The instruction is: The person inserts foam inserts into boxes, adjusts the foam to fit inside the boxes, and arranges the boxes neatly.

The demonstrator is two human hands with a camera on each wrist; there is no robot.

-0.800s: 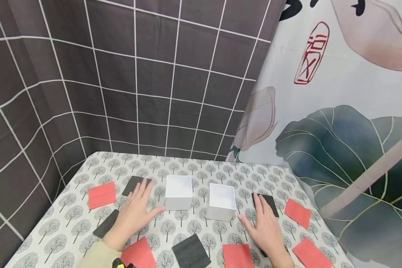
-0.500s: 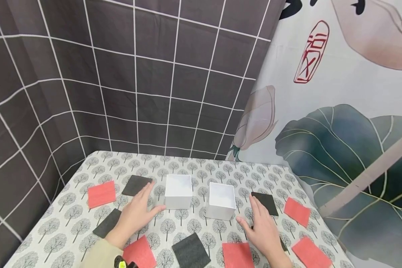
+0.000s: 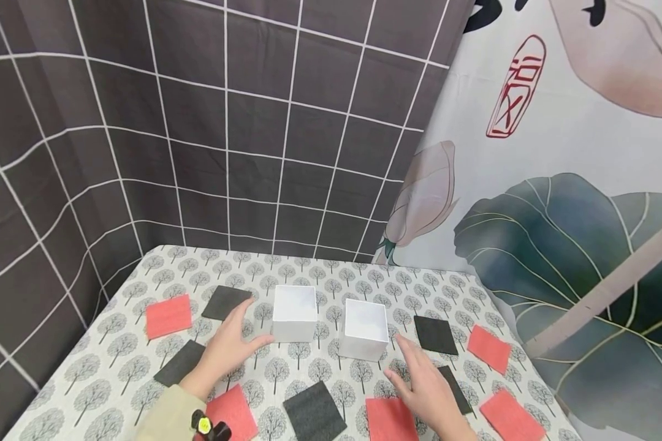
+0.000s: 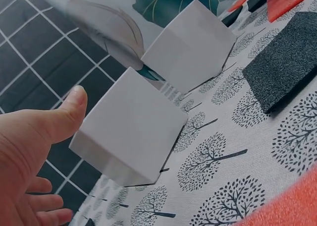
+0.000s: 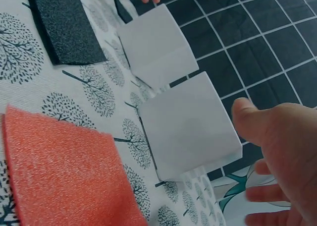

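Your left hand [image 3: 226,352] lies flat and relaxed on the tree-print tablecloth [image 3: 309,278], thumb just beside the left white open-top square box [image 3: 294,312], gripping nothing. Your right hand [image 3: 427,389] hovers loose-fingered, holding nothing, near the right white square box [image 3: 366,329], over a black foam square [image 3: 455,389]

Two white boxes [image 3: 295,312] [image 3: 366,329] stand upright, side by side, apart.

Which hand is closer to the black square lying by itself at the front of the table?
Right. The right hand sits just right of the black square, beyond a red square. The left hand is farther, up-left by a white box.
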